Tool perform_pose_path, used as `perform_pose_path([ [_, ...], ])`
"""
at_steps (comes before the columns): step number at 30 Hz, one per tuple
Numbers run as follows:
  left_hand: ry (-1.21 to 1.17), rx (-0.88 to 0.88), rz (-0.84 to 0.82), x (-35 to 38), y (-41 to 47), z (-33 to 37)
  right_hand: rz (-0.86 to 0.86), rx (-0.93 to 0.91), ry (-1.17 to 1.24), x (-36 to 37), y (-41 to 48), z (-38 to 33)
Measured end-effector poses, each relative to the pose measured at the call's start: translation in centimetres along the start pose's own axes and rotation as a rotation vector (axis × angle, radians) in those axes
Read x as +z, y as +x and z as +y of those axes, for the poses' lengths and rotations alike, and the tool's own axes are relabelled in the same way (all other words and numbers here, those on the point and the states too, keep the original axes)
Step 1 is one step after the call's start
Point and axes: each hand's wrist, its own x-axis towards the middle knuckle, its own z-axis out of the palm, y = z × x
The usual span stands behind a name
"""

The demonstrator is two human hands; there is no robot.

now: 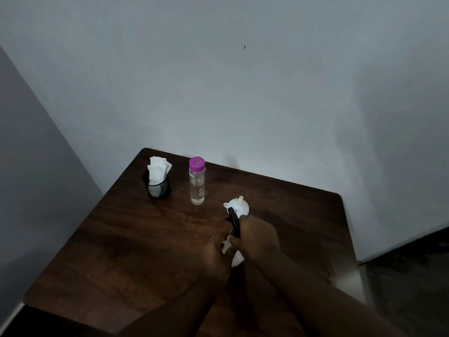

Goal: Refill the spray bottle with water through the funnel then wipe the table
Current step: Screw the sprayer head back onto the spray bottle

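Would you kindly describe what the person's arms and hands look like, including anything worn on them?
Both the left hand and the right hand are bare, with no gloves. The forearms show no sleeves, and I see no watch, bracelet or ring, though the light is dim. One left fingernail looks dark, perhaps polished.

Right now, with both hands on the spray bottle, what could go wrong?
The funnel lies upside down behind the spray head in the right hand's grip; a jerk could knock it away. The water bottle stands tall and narrow, easily tipped, though capped. If the left hand slips, the spray bottle topples.
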Motion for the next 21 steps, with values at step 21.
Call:
perform_pose_path([
  [21,0.175,0.049,-0.063,-1.1,-0.4,-0.8,0.089,0.071,0.272,2.2,-1.7,0.7],
])
